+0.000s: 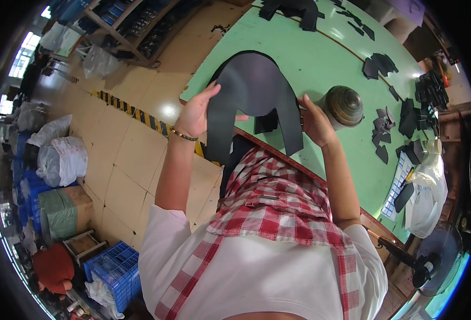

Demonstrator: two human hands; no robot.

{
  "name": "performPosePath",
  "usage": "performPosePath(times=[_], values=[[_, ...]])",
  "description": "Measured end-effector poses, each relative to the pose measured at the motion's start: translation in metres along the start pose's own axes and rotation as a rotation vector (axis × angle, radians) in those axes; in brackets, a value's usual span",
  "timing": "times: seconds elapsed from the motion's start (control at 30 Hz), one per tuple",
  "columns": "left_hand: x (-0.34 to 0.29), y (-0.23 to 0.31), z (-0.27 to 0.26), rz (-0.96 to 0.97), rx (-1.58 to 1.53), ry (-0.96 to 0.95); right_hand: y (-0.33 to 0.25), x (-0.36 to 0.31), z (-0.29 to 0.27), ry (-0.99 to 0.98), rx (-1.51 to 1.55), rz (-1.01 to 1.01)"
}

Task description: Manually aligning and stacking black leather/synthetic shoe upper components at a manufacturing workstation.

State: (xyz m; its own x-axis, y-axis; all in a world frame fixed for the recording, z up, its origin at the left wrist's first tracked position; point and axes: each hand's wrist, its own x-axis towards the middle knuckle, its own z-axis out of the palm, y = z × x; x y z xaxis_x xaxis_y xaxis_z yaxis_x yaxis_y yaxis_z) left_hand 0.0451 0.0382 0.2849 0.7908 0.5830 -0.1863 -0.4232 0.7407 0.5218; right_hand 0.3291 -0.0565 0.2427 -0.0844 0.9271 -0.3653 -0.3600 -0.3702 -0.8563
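Note:
A dark U-shaped cut piece of sheet material (254,85), like a shoe upper, is held up over the near edge of the green table (310,69). Its rounded end points away from me and its two legs come toward me; the middle looks purplish grey. My left hand (195,113) is closed on its left side, thumb on top and fingers underneath. On the other side, my right hand (318,122) has its fingers at the right leg's edge, partly hidden behind it. Under the piece lies a small black piece (267,122). A domed, ringed metal weight-like object (343,105) stands beside my right hand.
Black cut pieces (379,65) and small scraps (383,128) lie across the table. A white plastic bag (427,197) and a fan (441,258) are at the right. On the left floor stand stuffed bags (64,160), a carton (67,212) and a blue crate (115,272).

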Motion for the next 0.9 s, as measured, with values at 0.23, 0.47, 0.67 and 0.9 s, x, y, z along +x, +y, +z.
performPosePath(times=[0.23,0.47,0.67,0.9], values=[[0.001,0.014,-0.014,-0.033,-0.063,-0.083,0.006,0.014,-0.013,-0.241,0.281,0.0],[0.003,0.019,-0.011,-0.036,-0.037,-0.065,0.007,0.014,-0.01,-0.246,0.296,-0.032],[-0.001,0.025,-0.015,0.01,-0.03,-0.084,0.002,-0.002,0.004,-0.182,0.129,-0.081],[0.031,-0.002,0.002,0.554,0.916,0.464,0.002,-0.022,0.026,-0.154,0.275,-0.25]])
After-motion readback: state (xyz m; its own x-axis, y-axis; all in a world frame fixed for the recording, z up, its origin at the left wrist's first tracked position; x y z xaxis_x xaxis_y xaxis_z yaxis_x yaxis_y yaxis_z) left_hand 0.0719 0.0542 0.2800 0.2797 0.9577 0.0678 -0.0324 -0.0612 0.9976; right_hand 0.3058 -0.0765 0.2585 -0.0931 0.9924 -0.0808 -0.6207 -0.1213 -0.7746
